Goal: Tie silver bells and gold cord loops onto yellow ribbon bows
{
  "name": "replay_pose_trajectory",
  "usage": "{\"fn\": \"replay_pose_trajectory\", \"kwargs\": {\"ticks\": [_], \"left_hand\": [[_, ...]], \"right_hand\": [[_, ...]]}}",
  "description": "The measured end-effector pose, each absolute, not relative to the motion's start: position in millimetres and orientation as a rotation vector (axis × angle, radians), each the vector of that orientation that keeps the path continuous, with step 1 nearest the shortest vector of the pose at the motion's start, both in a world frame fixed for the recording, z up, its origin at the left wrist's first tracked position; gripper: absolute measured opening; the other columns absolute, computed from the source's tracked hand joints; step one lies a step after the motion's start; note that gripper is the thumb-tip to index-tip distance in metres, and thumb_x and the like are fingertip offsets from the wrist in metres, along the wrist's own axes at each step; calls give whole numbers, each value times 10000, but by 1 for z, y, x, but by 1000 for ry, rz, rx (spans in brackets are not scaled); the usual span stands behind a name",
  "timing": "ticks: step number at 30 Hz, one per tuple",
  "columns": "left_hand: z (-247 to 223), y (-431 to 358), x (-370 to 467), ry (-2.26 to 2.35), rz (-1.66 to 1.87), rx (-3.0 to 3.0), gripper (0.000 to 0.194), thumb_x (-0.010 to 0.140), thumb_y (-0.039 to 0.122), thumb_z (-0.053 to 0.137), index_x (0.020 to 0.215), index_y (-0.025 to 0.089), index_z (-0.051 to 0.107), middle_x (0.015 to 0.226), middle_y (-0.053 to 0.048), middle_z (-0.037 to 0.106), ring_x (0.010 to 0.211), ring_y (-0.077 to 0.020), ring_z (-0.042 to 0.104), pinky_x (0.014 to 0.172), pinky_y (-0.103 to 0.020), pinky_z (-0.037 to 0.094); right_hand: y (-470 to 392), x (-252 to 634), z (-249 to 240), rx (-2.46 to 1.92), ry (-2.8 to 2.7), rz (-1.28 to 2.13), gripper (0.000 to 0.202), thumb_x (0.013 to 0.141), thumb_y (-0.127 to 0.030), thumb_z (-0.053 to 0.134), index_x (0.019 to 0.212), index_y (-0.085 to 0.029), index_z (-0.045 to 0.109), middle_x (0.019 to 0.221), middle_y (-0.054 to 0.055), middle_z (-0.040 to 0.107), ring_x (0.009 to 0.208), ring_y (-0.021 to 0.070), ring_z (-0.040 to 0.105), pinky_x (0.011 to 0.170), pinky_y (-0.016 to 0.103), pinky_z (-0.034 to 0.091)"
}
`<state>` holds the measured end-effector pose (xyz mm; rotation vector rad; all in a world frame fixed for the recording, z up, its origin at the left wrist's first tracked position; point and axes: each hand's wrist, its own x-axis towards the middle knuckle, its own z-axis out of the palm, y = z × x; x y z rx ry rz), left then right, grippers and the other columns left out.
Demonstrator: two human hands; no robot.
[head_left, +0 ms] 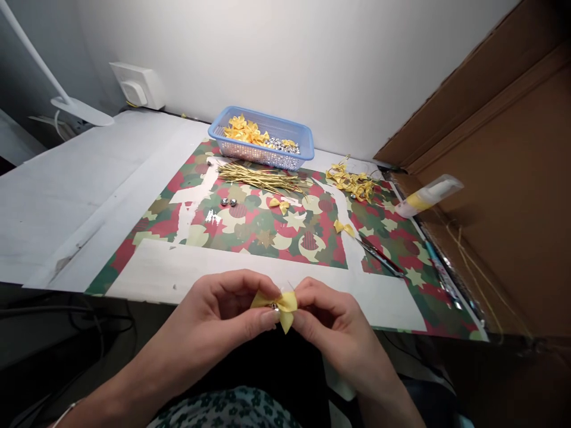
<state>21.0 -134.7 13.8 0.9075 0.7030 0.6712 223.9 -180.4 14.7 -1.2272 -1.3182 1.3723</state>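
A yellow ribbon bow is pinched between my hands, just in front of the table's near edge. My left hand is closed on its left side, thumb below and fingers above. A small silver bell shows at the bow's middle, by the left thumb. My right hand is closed at the bow's right loop. Something thin and pale sticks up between the hands; I cannot make out whether it is thread or wire. The right fingertips are partly hidden behind the ribbon.
A blue basket holds yellow bows and silver bells. Before it lie gold twist ties, two loose bells and a bow. Rightward are tied bows, another bow, scissors and a glue bottle.
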Motion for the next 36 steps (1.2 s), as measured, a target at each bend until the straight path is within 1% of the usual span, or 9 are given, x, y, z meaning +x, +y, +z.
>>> {"fn": "replay_pose_trajectory", "kwargs": {"ticks": [4,10,12,16,21,25,28,31,36], "left_hand": [[9,-133,20,676,631,846,102,876,216,832,963,257,799,869,30,775,809,-80,674,764,-140,527],[11,-130,25,598,621,660,160,851,186,853,995,213,787,857,8,757,758,-68,665,709,-121,534],[11,-129,27,524,598,545,261,853,165,849,1094,222,768,863,-2,747,737,-69,667,703,-139,548],[7,-128,28,354,525,422,579,881,84,801,1396,266,609,856,-21,735,700,-71,666,664,-154,545],[-1,-125,30,257,436,404,716,850,51,816,1477,238,525,859,-32,725,667,-74,669,621,-148,535],[1,-125,32,328,424,508,644,888,120,802,1456,284,547,945,-33,736,747,-98,707,691,-182,565],[6,-126,31,530,542,651,412,908,159,789,1283,292,683,1157,-35,740,962,-132,717,867,-215,564],[11,-127,29,626,618,800,184,961,282,735,1140,267,770,1169,-34,763,1073,-170,693,977,-245,536],[14,-126,29,653,601,1018,295,994,455,644,1128,257,816,1121,-59,791,1073,-233,686,1008,-340,545]], "right_hand": [[-178,226,19,-1276,-1404,1078,151,941,-215,677,810,-204,751,767,-1,600,693,123,537,597,243,397],[-178,226,19,-1253,-1389,993,159,946,-200,663,805,-215,737,766,-6,607,698,125,540,600,246,403],[-177,227,18,-1227,-1352,1024,112,941,-205,670,908,-247,768,774,-17,579,687,119,517,593,242,397],[-167,231,18,-1109,-1375,1274,233,916,-239,713,1129,-300,788,843,-12,541,701,121,491,587,248,385],[-155,230,21,-926,-1490,1335,89,901,-220,728,885,-207,814,801,2,564,754,139,530,686,275,438],[-162,224,31,-1055,-1520,1142,170,941,-173,651,790,-193,727,799,7,559,780,148,539,704,271,449],[-171,222,40,-1257,-1653,828,176,978,-171,588,830,-187,682,823,9,532,725,137,530,627,269,417],[-175,223,45,-1355,-1784,572,171,980,-145,555,839,-177,647,814,16,532,701,137,519,598,276,394],[-172,223,43,-1425,-1853,487,198,986,-144,524,817,-174,622,800,19,517,679,140,501,578,286,368]]}}
